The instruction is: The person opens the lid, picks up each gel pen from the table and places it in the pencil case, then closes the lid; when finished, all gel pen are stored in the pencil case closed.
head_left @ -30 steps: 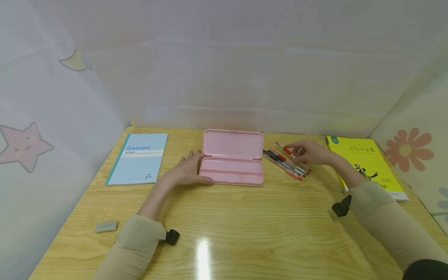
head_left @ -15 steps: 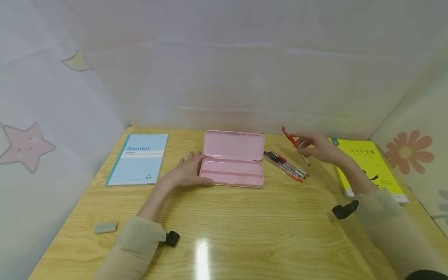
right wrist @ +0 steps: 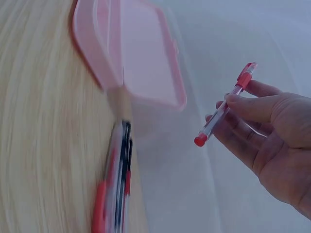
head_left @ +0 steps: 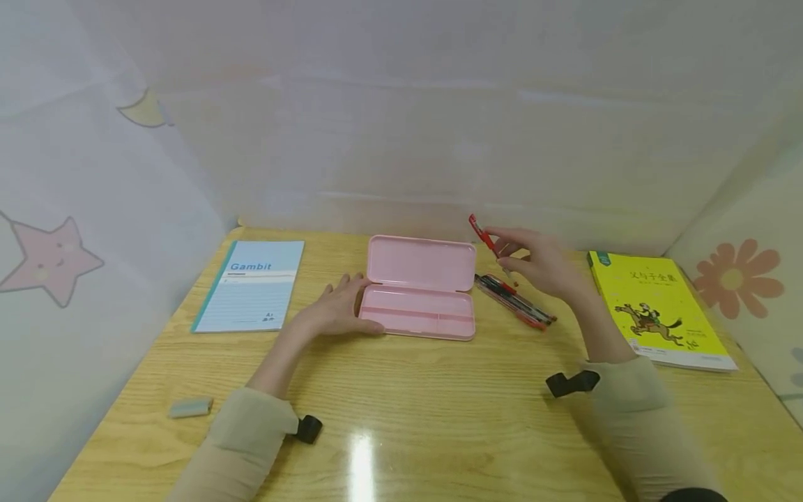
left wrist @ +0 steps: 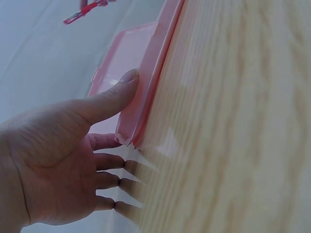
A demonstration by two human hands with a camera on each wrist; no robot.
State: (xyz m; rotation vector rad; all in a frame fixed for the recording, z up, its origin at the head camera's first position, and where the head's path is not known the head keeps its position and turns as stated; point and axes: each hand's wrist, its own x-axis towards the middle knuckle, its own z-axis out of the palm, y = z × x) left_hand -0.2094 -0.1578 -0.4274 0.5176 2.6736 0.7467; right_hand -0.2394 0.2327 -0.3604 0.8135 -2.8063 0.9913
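A pink pencil case (head_left: 419, 312) lies with its lid raised, its divided tray facing up. My left hand (head_left: 335, 309) holds the case's left end, the thumb along the front wall and the index finger at the back corner. In the left wrist view the other fingers (left wrist: 108, 180) of that hand reach down to the tabletop. My right hand (head_left: 541, 263) pinches a red pen (right wrist: 226, 108) by its clear barrel, raised above the table right of the case. Below it, several black and red pens (head_left: 514, 301) lie in a bunch beside the case.
A light blue notebook (head_left: 249, 286) lies at the left of the wooden table (head_left: 414, 418). A yellow book (head_left: 659, 307) is at the right. Near the left front is a small greyish block (head_left: 191, 408). Pale printed cloth (head_left: 401, 125) closes off the back and sides.
My right hand has lifted the red pen from the bunch and carried it left toward the case, with its red cap end up. The left hand stays in place at the case.
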